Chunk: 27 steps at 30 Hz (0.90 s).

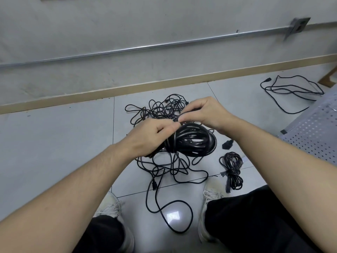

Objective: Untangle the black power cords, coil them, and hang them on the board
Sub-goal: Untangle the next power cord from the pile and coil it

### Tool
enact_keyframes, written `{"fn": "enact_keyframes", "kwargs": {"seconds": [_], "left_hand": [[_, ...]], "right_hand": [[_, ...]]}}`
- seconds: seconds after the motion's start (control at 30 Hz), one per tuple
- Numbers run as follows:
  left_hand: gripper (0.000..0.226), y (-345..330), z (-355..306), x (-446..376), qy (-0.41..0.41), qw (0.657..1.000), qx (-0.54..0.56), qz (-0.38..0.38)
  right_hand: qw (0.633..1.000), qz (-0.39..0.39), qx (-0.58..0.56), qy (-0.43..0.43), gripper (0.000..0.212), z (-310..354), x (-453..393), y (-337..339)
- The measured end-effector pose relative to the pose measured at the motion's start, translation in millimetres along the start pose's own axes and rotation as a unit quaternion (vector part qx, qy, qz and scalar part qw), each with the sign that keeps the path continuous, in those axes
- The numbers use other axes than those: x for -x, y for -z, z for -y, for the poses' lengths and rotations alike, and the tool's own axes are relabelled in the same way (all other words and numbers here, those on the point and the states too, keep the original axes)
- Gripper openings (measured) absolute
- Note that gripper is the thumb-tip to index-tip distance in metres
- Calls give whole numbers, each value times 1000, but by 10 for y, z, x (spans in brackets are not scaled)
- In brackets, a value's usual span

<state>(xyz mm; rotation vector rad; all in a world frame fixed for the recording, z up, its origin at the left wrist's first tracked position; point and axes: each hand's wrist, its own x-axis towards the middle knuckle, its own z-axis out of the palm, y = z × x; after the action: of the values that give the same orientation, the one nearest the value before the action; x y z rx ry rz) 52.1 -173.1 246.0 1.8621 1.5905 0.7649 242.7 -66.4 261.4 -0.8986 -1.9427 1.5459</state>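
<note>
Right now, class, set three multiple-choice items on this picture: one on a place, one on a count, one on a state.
1. Where does the tied bundle lie?
A. by the right shoe
B. on the bench
C. against the wall

2. How many shoes show?
A. one
B. two
C. four

3. What is the coil's state?
A. hung up
B. flat on the floor
C. held in both hands

Key:
1 A, it lies on the tile beside the right shoe.
2 B, left shoe and right.
3 C, left hand grips it, right hand pinches cord above.
</note>
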Motion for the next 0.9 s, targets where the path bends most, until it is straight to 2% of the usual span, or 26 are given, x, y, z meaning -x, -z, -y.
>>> {"fn": "enact_keyframes", "kwargs": {"seconds": [0.07, 0.13, 0.3, 0.37, 0.43, 0.53, 0.57, 0.7, 0.8, 0.9], "left_hand": [[35, 15, 6, -3, -9, 999, 24, -22], [26, 13, 19, 12, -7, 998, 55, -42], [22, -70, 69, 52, 20, 992, 102, -75], [24, -85, 55, 49, 27, 988, 120, -92], [26, -60, 28, 19, 36, 981, 141, -130], [12, 11, 38, -22, 81, 964, 178, -179], [18, 28, 65, -28, 101, 964, 153, -192], [46, 102, 126, -8, 180, 964, 6, -198], [44, 189, 199, -21, 219, 951, -113, -186], [34, 209, 229, -32, 249, 938, -187, -150]], "right_hand": [[999, 8, -23, -37, 8, -50, 2, 7], [996, 35, -14, -78, 5, -134, 5, 23], [979, 103, -20, -177, 25, -338, 25, -16], [977, 109, -43, -181, 12, -377, 16, -14], [975, 109, -63, -183, 10, -387, 14, -7], [976, 114, -23, -184, 32, -377, 23, -35], [977, 119, 21, -175, 36, -354, 33, -50], [960, 142, 210, -116, 27, -252, 27, -130], [945, 144, 292, -47, 26, -162, -25, -214], [928, 156, 338, -5, 25, -90, -42, -250]]}}
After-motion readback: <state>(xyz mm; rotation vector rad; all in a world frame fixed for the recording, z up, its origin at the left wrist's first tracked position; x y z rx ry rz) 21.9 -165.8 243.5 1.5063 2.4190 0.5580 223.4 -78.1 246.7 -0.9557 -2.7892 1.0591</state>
